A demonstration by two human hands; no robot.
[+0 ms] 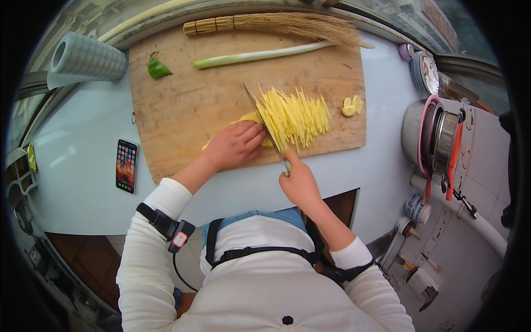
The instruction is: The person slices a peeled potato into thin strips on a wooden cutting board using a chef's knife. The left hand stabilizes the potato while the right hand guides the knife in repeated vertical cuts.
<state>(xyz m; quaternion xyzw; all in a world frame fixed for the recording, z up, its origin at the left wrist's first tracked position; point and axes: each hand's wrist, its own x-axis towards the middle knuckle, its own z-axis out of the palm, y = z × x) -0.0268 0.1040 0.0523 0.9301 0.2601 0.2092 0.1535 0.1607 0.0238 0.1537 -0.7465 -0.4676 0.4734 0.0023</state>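
Observation:
My left hand [234, 145] lies over yellow potato slices [250, 117], fingers bent and holding them down on a wooden cutting board [186, 99]. Most of the slices are hidden under it. In my right hand [302, 182] is the handle of a kitchen knife [270, 132]. The blade stands on edge beside my left fingertips, between the slices and a heap of thin potato strips [296, 118]. Several pale round slices [352, 106], perhaps garlic, sit near the board's right edge. A leek [257, 54] and a green pepper piece [158, 68] rest farther back.
A straw brush [274, 25] lies along the board's back edge. On the left are a plastic-looking roll [89, 58] and a lit smartphone [126, 166] on the white counter [74, 178]. Stacked plates [424, 73] and pots [446, 137] stand at the right.

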